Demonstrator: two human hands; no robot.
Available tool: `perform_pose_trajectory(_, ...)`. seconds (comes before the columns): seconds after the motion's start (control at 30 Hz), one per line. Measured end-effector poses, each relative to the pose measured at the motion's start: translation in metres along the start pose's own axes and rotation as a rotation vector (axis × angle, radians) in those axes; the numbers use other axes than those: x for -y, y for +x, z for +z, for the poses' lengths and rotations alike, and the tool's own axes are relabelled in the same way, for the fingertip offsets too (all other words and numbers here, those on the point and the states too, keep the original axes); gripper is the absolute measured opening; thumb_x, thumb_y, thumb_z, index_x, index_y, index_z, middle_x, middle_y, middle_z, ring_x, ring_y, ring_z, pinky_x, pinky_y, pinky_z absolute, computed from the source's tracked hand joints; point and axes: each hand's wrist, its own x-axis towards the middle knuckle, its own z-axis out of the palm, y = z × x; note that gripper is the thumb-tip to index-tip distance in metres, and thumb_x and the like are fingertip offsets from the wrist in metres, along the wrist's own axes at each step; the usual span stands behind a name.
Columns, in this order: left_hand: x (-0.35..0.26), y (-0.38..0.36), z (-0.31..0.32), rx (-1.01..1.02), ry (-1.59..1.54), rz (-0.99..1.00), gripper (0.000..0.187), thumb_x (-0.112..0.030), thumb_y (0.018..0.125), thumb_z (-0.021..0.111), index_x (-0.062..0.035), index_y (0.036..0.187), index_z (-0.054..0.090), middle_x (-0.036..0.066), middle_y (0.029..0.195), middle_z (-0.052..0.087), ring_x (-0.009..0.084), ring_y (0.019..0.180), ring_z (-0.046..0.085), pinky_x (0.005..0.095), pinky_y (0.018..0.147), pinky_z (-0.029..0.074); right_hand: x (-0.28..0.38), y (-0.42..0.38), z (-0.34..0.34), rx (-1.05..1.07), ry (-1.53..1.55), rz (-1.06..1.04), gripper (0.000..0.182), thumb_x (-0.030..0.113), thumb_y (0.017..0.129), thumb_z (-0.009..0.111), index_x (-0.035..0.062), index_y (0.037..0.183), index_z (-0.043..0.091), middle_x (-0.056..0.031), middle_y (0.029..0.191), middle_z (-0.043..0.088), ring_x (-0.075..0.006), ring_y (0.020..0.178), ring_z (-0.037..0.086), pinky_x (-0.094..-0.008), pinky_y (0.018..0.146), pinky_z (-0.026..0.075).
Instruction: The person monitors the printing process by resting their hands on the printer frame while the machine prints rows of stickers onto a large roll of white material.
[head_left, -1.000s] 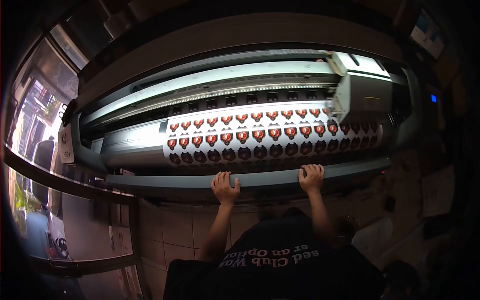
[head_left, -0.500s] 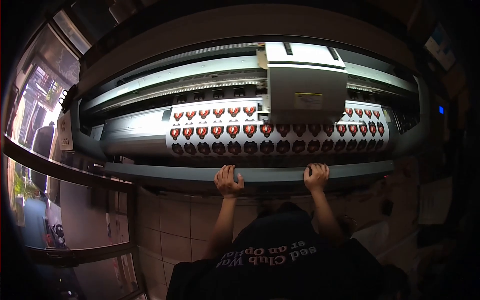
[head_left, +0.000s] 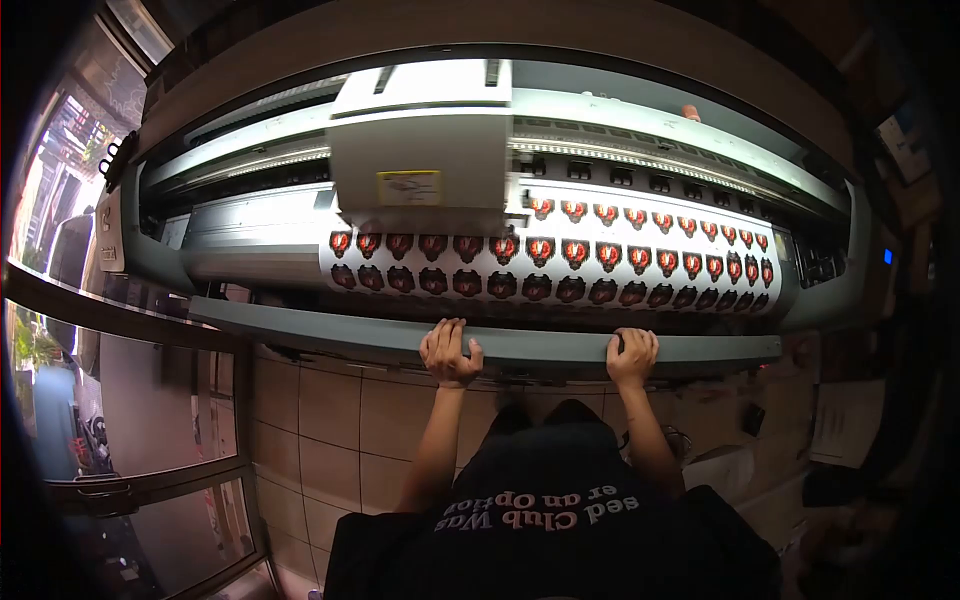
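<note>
A wide-format printer's grey front bar (head_left: 540,346) runs across in front of me. My left hand (head_left: 450,354) grips it near the middle, fingers curled over the top and thumb apart. Farther right, my right hand (head_left: 631,357) is bent around the same bar. Beyond the bar lies a white printed sheet (head_left: 590,230) with rows of red and black emblems. The printer's white and grey carriage (head_left: 418,160) sits over the left part of the sheet and hides some prints. Both hands are apart from the sheet and the carriage.
Glass-paned doors (head_left: 150,400) with metal frames stand at the left. Below the bar is a tiled floor (head_left: 330,415). A small blue-lit display (head_left: 887,256) glows at the printer's right end. Dark surroundings hide much of the right side.
The carriage has travelled left along its rail, uncovering emblems on the right and covering others on the left. My view has shifted slightly. Both hands stay on the bar.
</note>
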Motion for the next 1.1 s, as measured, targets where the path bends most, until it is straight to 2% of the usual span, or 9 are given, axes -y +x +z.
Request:
perform_pose_trajectory(0.47,0.0027,0.0009,0.0036,-0.044,0.016,0.025,0.045,-0.032,0.077,0.054,-0.0088,0.108,0.076,0.005,0.112,0.073,0.0225,0.113,0.063,0.038,0.103,0.039,0.0026,0.0011,-0.0008,-0.058,0.019,-0.036,0.019,0.018,0.079,0.062,0.0079,0.093,0.071,-0.0067,0.096,0.071,-0.0274,0.103,0.063,-0.0481,0.109,0.038)
perform_pose_trajectory(0.63,0.0038,-0.0005,0.0042,-0.046,0.016,0.038,0.043,-0.033,0.081,0.052,-0.0112,0.109,0.077,0.002,0.115,0.073,0.0197,0.113,0.063,0.0375,0.102,0.039,0.0005,-0.0002,-0.0002,-0.056,0.034,-0.042,0.022,0.018,0.078,0.061,0.0073,0.095,0.071,-0.0078,0.099,0.071,-0.028,0.105,0.063,-0.0476,0.109,0.037)
perform_pose_trajectory(1.1,0.0064,-0.003,0.0101,-0.061,0.028,0.049,0.047,-0.035,0.081,0.048,-0.0089,0.106,0.078,0.003,0.109,0.074,0.0204,0.108,0.064,0.0371,0.1,0.039,0.003,0.002,-0.0022,-0.049,0.037,-0.023,0.027,0.018,0.077,0.059,0.0065,0.097,0.073,-0.0089,0.102,0.072,-0.0291,0.106,0.064,-0.0472,0.108,0.039)
